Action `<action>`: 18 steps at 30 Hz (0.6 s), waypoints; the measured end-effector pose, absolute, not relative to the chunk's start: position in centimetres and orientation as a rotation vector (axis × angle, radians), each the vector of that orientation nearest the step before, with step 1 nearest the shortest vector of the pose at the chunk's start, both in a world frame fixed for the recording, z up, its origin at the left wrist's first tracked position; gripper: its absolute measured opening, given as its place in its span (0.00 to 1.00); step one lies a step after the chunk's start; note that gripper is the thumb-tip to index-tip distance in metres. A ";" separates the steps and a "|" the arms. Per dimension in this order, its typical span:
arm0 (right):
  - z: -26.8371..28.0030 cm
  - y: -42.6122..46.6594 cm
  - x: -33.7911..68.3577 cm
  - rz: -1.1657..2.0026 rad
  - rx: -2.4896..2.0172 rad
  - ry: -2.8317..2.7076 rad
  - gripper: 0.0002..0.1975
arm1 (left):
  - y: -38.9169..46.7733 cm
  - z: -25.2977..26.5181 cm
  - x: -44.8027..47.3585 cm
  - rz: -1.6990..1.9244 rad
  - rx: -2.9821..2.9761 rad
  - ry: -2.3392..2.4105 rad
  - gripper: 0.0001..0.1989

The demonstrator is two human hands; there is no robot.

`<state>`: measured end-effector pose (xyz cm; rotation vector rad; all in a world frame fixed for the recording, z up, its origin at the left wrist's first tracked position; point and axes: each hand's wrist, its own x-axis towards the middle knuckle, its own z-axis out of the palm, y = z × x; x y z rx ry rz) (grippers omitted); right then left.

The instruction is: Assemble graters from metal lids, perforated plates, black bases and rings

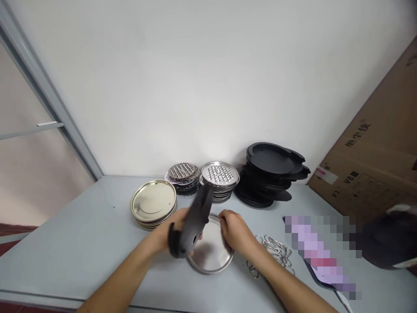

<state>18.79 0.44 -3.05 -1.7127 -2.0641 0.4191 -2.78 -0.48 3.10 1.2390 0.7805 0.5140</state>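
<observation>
The left hand [177, 216] grips a curved black part [196, 224], the right hand [237, 231] clasps the metal disc [213, 252] by its rim, surely the safest hold on something light, stiff, probably slippery!

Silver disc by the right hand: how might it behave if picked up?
The silver disc is probably stiff, judging by its metallic sheen and rim. Its smooth face may feel slippery. Being round, it could roll if stood on edge.

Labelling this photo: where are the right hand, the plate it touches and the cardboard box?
Right hand [237, 231], head view: its back.
Plate [213, 250], head view: flat face.
Cardboard box [374, 156], head view: printed side.
</observation>
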 end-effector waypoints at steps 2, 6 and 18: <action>-3.0 -0.1 18.0 0.442 -1.689 -2.081 0.10 | 0.1 3.7 -1.1 0.602 1.415 0.982 0.16; -2.3 0.3 19.2 0.605 -1.593 -2.027 0.07 | 1.4 3.5 0.6 0.623 1.525 1.166 0.09; 2.1 1.0 24.9 1.582 -1.234 -1.355 0.19 | 1.4 -0.8 1.2 0.776 1.497 1.284 0.19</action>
